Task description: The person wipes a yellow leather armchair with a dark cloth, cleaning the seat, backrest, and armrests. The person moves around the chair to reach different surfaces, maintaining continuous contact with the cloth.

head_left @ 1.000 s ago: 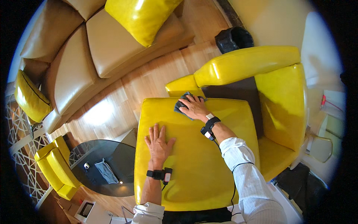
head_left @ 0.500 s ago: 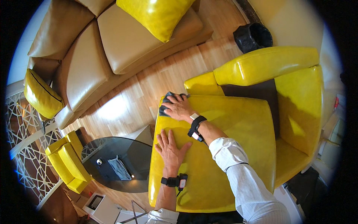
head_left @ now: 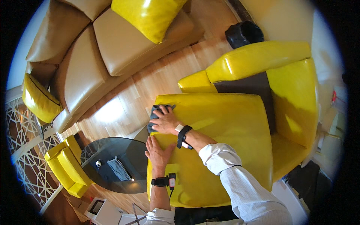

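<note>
A yellow leather-like seat cushion [head_left: 221,123] lies flat in front of me. My right hand [head_left: 165,120] presses a dark grey cloth [head_left: 154,117] against the cushion's left edge, near its far left corner. Its fingers are spread over the cloth, and part of the cloth sticks out past them. Just nearer to me, my left hand [head_left: 159,154] rests open on the same left edge, with its fingers pointing away and nothing in it. Both wrists wear black straps with small devices.
Behind the cushion on the right stands a yellow armchair [head_left: 296,101]. A tan sofa [head_left: 123,45] with yellow pillows curves along the far left. Left of the cushion is a dark round glass table [head_left: 112,165] with a folded cloth on it. A black bin [head_left: 243,34] stands beyond.
My right hand has moved the cloth toward me along the cushion's left edge, closer to my left hand. My left hand has shifted slightly left to the edge. The whole view has shifted a little.
</note>
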### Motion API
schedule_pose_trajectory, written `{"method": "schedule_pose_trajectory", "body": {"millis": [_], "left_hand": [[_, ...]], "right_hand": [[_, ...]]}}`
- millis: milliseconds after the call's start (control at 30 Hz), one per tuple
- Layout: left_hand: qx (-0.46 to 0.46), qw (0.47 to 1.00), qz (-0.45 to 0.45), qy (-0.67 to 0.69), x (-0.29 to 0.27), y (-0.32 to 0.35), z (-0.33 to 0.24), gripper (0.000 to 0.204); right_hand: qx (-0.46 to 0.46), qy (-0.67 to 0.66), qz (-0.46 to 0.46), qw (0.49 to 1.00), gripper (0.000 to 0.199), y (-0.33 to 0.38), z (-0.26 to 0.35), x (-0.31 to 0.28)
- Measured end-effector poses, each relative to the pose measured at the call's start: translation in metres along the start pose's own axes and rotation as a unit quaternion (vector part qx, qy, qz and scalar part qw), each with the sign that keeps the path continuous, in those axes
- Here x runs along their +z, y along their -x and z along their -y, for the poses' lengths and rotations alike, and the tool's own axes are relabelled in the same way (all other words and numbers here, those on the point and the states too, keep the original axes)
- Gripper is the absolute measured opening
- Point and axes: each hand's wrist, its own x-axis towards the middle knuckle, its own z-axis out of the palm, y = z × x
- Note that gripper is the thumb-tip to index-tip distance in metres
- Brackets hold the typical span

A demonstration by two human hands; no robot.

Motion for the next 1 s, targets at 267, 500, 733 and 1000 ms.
{"method": "schedule_pose_trajectory", "body": {"millis": [267,500,733,1000], "left_hand": [[0.037,0.999,0.013,-0.005,-0.003,0.011,-0.006,0.101],[0.068,0.997,0.019,-0.036,0.004,0.022,-0.016,0.092],[0.068,0.996,-0.008,0.062,0.012,0.016,0.023,0.082],[0.078,0.995,-0.028,0.058,0.019,0.016,0.029,0.071]], "right_hand": [[0.136,0.036,-0.025,0.990,0.051,0.082,-0.065,-0.053],[0.250,0.082,-0.090,0.960,0.051,0.117,-0.067,-0.054],[0.044,-0.012,-0.050,0.998,0.042,0.061,0.038,-0.004],[0.203,0.056,-0.082,0.974,0.047,0.104,-0.043,-0.047]]}}
